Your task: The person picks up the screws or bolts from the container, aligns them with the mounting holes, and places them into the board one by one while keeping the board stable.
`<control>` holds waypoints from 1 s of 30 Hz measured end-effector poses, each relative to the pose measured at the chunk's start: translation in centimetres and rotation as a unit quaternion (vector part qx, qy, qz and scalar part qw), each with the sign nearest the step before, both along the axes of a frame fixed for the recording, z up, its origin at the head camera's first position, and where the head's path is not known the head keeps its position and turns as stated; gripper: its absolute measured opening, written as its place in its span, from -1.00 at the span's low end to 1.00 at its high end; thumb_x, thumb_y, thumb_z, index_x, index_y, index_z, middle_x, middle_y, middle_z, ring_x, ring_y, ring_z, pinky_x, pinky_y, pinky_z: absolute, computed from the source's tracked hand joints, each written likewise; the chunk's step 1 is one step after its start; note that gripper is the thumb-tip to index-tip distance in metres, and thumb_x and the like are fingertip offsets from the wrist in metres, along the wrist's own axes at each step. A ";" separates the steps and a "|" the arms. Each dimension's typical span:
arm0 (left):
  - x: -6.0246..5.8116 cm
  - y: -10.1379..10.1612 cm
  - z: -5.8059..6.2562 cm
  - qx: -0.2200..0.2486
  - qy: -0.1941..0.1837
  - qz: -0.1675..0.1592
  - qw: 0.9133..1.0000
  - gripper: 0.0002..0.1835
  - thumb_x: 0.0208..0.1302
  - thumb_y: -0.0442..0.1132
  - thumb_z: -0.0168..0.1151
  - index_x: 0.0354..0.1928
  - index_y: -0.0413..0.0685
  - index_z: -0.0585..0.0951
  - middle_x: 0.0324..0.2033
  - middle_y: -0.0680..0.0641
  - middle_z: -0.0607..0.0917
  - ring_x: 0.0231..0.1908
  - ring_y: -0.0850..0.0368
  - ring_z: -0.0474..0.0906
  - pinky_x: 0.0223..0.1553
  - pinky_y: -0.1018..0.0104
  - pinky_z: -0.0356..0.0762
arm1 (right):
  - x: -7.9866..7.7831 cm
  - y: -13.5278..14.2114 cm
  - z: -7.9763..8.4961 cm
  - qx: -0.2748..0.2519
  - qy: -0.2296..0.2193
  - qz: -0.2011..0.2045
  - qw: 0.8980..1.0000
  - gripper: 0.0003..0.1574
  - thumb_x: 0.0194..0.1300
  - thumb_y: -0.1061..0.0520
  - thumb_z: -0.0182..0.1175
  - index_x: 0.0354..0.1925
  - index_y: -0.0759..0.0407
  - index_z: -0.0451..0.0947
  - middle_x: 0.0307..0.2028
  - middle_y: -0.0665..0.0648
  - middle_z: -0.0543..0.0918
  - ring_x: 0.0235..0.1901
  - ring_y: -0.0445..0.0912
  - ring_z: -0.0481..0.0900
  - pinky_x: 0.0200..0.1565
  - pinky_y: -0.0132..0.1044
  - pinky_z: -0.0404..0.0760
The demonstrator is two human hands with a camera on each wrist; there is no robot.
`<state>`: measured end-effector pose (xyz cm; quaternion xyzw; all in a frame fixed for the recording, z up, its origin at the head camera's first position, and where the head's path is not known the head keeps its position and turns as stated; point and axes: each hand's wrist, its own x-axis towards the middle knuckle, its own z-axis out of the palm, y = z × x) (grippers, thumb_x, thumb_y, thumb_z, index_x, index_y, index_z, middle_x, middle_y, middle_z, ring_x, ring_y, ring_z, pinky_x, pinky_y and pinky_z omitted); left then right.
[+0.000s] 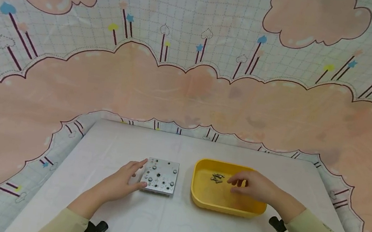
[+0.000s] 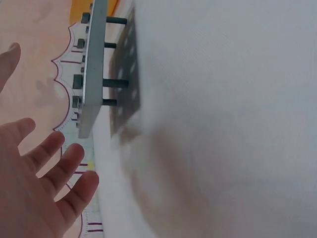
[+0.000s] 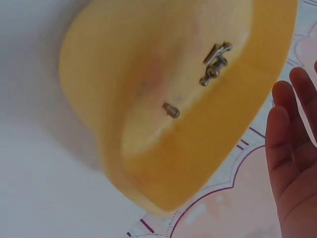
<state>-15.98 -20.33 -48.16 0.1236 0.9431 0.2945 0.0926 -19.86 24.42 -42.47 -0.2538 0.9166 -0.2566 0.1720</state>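
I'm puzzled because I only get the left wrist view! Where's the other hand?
Observer: The head view shows the right hand at a yellow tray.
Operator: Ooh, what's inside the tray?
Observer: Several small metal screws, plain to see in the right wrist view.
Operator: I see the metal plate edge-on. What's its top like?
Observer: From the head view, it's a squarish face with dark round holes in it.

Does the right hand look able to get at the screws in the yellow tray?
Probably yes: the right hand hovers above the open yellow tray, and nothing visible covers the screws.
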 end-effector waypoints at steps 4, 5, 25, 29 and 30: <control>-0.6 -0.3 0.1 0.021 -0.040 0.015 0.999 -0.07 0.28 0.15 0.30 0.57 0.15 0.08 0.31 -0.07 0.35 -0.04 0.06 0.41 -0.18 0.12 0.42 | -1.3 -0.5 0.0 0.004 -0.011 0.012 1.000 -0.78 0.27 0.00 0.37 -0.09 -0.13 0.72 -0.27 -0.18 0.64 -0.23 -0.14 0.52 -0.17 -0.28 0.56; -0.8 -0.3 0.2 0.027 -0.047 0.017 0.998 -0.07 0.28 0.14 0.31 0.57 0.13 0.08 0.29 -0.09 0.36 -0.07 0.07 0.40 -0.21 0.15 0.40 | -1.5 -0.6 0.0 0.005 -0.014 0.014 1.000 -0.79 0.27 0.01 0.37 -0.10 -0.13 0.72 -0.28 -0.18 0.64 -0.24 -0.14 0.52 -0.17 -0.28 0.55; -3.0 -2.0 -2.2 0.079 -0.136 -0.015 0.988 0.01 0.18 0.07 0.43 0.56 0.06 0.08 0.13 -0.09 0.46 -0.21 0.09 0.40 -0.23 0.20 0.38 | -5.7 -3.5 -2.4 0.075 -0.034 0.037 0.996 -0.87 0.24 0.06 0.40 -0.20 -0.02 0.74 -0.39 -0.13 0.60 -0.32 -0.13 0.49 -0.22 -0.27 0.52; -3.3 -2.1 -2.2 0.082 -0.140 -0.031 0.986 0.00 0.18 0.05 0.43 0.56 0.06 0.09 0.13 -0.11 0.45 -0.26 0.09 0.37 -0.25 0.22 0.34 | -6.2 -3.8 -3.0 0.082 -0.036 0.049 0.995 -0.88 0.23 0.07 0.41 -0.22 -0.02 0.74 -0.40 -0.13 0.60 -0.33 -0.15 0.49 -0.18 -0.26 0.52; -3.3 -2.1 -2.2 0.081 -0.141 -0.034 0.986 0.00 0.18 0.06 0.43 0.56 0.06 0.09 0.13 -0.11 0.45 -0.26 0.09 0.37 -0.25 0.22 0.34 | -6.3 -3.8 -3.1 0.088 -0.036 0.051 0.994 -0.89 0.24 0.06 0.40 -0.22 -0.03 0.73 -0.41 -0.14 0.60 -0.32 -0.15 0.49 -0.17 -0.27 0.52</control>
